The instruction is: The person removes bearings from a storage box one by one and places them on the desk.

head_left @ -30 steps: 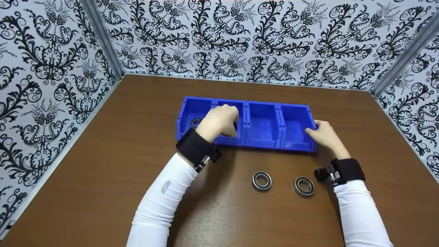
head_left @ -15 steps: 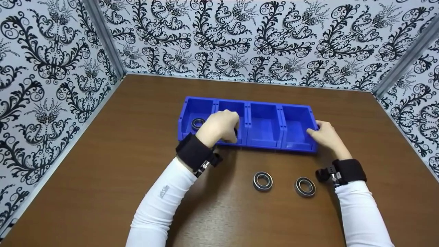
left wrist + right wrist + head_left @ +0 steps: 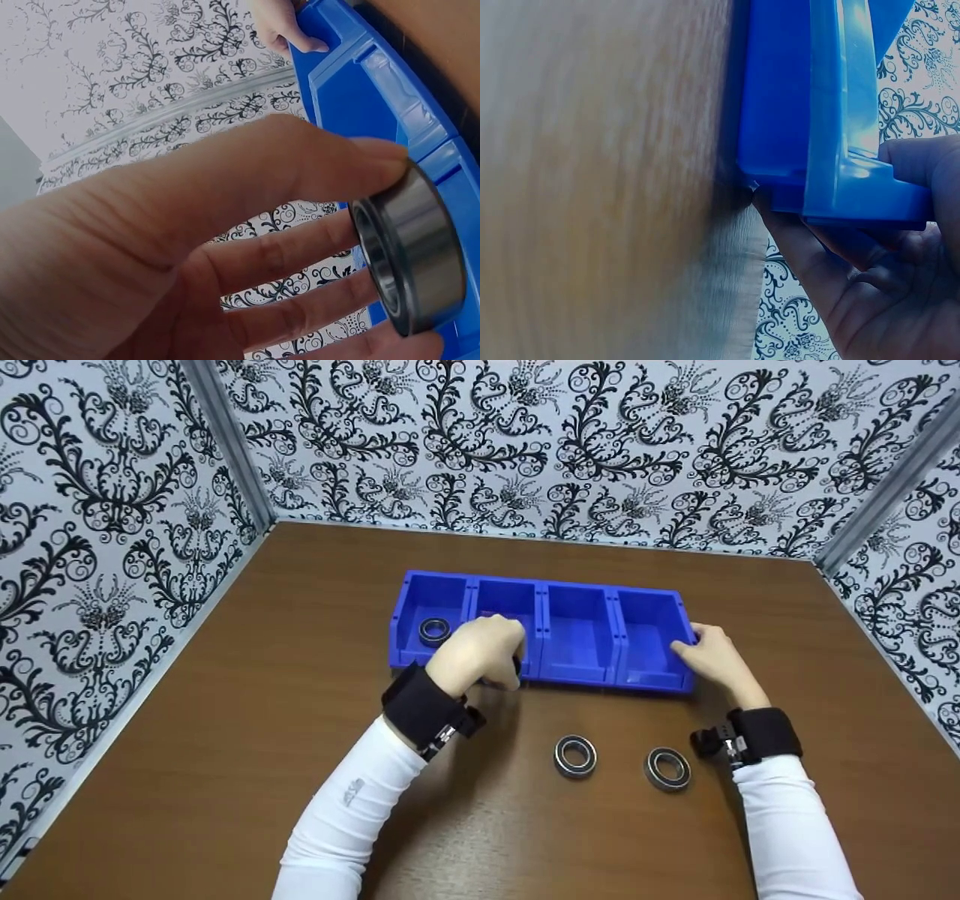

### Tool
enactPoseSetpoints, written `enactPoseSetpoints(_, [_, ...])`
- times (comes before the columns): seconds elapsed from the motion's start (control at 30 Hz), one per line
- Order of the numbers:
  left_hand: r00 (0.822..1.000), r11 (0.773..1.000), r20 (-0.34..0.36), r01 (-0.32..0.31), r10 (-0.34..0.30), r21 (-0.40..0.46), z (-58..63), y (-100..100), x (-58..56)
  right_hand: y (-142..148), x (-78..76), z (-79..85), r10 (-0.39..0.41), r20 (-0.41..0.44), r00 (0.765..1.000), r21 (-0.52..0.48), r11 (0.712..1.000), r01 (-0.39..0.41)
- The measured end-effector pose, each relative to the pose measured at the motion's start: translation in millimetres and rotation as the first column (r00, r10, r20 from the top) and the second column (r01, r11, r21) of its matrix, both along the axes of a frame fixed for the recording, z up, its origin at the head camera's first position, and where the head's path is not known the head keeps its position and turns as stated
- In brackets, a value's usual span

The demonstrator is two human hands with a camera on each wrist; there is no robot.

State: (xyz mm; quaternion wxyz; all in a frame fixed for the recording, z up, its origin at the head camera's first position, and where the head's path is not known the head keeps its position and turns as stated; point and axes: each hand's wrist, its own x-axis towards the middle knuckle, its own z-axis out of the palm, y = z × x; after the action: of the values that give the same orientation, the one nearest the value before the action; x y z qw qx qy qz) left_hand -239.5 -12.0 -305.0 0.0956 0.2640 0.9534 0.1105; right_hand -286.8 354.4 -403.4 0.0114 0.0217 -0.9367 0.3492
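My left hand (image 3: 480, 652) is over the front edge of the blue bin row (image 3: 577, 676), at its second compartment from the left. Between thumb and fingers it pinches a bearing (image 3: 424, 255), a steel ring with a dark inner side, seen large in the left wrist view; from the head only a dark sliver shows. My right hand (image 3: 709, 658) grips the right end wall of the bin row, thumb over the rim and fingers underneath in the right wrist view (image 3: 885, 277). Another bearing (image 3: 434, 632) lies in the leftmost compartment.
Two more bearings lie on the brown table (image 3: 225, 720) in front of the bins: one bearing (image 3: 575, 757) near the middle and one bearing (image 3: 667, 769) by the right wrist strap. Patterned walls (image 3: 525, 450) enclose the back and sides.
My left hand has drawn back toward me, from inside the second compartment to its front edge, with the bearing still pinched. The right hand stays on the bin row's end.
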Motion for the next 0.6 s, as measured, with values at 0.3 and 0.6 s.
enactPoseSetpoints(0.3, [0.999, 1.000, 0.042, 0.012, -0.011, -0.018, -2.9, -0.5, 5.7, -0.3, 0.6, 0.1, -0.005, -0.006, 1.000, 0.011, 1.000, 0.005])
enactPoseSetpoints(0.6, [0.997, 0.999, 0.068, 0.036, -0.034, -0.033, -9.7, -3.4, 8.0, -2.1, 2.0, 1.7, -0.011, 0.004, 1.000, 0.024, 1.000, 0.011])
